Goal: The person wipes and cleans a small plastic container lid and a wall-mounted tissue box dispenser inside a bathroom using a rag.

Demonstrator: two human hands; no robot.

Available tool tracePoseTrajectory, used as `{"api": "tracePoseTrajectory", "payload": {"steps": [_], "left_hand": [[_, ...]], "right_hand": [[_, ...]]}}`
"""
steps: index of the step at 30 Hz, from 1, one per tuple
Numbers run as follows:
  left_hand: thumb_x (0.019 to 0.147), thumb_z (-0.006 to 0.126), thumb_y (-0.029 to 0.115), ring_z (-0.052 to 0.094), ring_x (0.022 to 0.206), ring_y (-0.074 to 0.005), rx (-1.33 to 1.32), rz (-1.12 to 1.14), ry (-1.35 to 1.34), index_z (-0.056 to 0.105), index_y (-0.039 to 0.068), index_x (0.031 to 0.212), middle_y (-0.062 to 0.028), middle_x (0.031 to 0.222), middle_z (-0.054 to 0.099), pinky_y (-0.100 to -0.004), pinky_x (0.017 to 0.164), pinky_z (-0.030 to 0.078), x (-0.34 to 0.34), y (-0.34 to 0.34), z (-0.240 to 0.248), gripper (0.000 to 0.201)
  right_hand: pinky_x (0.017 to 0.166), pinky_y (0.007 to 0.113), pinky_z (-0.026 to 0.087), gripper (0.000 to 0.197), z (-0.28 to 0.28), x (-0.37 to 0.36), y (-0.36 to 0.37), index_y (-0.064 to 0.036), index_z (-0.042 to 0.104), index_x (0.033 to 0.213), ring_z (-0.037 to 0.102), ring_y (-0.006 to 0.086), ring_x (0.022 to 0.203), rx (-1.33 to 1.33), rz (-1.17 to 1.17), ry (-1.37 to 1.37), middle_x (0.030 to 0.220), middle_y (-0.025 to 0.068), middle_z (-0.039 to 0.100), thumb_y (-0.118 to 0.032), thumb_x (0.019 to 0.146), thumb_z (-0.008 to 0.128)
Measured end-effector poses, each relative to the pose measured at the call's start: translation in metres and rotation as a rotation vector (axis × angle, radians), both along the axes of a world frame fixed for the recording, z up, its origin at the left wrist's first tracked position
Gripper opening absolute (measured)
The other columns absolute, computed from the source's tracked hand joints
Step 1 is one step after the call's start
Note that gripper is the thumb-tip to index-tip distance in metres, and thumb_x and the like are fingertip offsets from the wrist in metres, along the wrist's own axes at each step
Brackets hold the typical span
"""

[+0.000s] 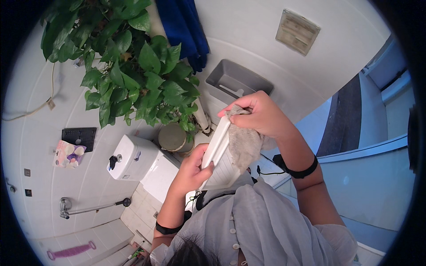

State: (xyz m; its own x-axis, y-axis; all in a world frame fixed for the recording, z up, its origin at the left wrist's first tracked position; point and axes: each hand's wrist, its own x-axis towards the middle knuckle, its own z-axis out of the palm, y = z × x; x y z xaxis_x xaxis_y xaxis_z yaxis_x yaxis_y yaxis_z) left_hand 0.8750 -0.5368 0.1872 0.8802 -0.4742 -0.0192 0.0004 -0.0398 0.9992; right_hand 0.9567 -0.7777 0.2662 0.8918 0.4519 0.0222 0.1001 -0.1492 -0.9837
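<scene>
My left hand [191,172] is closed on the near end of a white plastic panel or shallow tray [216,141] with a thick rim and a ribbed face. The piece is tilted in front of my body, and its exact kind is hard to tell. At its far end, my right hand [261,116] pinches a damp-looking grey cloth [245,144] against the rim. The cloth hangs down over part of the ribbed face and hides it. My right fingertips reach round the rim's far corner.
A leafy green plant [146,75] hangs at the upper left beside a blue towel [184,31]. A grey wall caddy [239,80] is just beyond my right hand. To the left stands a white toilet [137,155], with a lidded bin [174,136] behind it.
</scene>
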Motion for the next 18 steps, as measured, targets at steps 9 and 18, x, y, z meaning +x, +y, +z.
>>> {"api": "tracePoseTrajectory", "payload": {"steps": [9,18], "left_hand": [[0.086,0.053,-0.004,0.051,0.084,-0.0045,-0.005,0.032,-0.064,0.046,0.000,0.125,0.0007,0.096,0.056,-0.0201,0.073,0.041,-0.001,-0.004,0.000,0.040],[0.097,0.053,0.016,0.052,0.095,-0.0049,-0.306,0.131,0.010,0.048,0.003,0.125,0.0014,0.106,0.059,-0.0218,0.084,0.042,0.008,0.009,-0.009,0.031]], "right_hand": [[0.066,0.022,0.046,0.020,0.008,0.000,0.004,0.0030,0.072,0.099,0.055,0.0035,0.074,-0.116,-0.135,0.068,0.084,0.0030,0.069,-0.010,0.087,0.062],[0.054,0.024,0.039,0.030,0.007,-0.001,-0.001,-0.0063,0.065,0.115,0.046,0.0063,0.055,-0.018,-0.776,-0.463,0.059,0.0003,0.052,-0.023,0.090,0.064]]}}
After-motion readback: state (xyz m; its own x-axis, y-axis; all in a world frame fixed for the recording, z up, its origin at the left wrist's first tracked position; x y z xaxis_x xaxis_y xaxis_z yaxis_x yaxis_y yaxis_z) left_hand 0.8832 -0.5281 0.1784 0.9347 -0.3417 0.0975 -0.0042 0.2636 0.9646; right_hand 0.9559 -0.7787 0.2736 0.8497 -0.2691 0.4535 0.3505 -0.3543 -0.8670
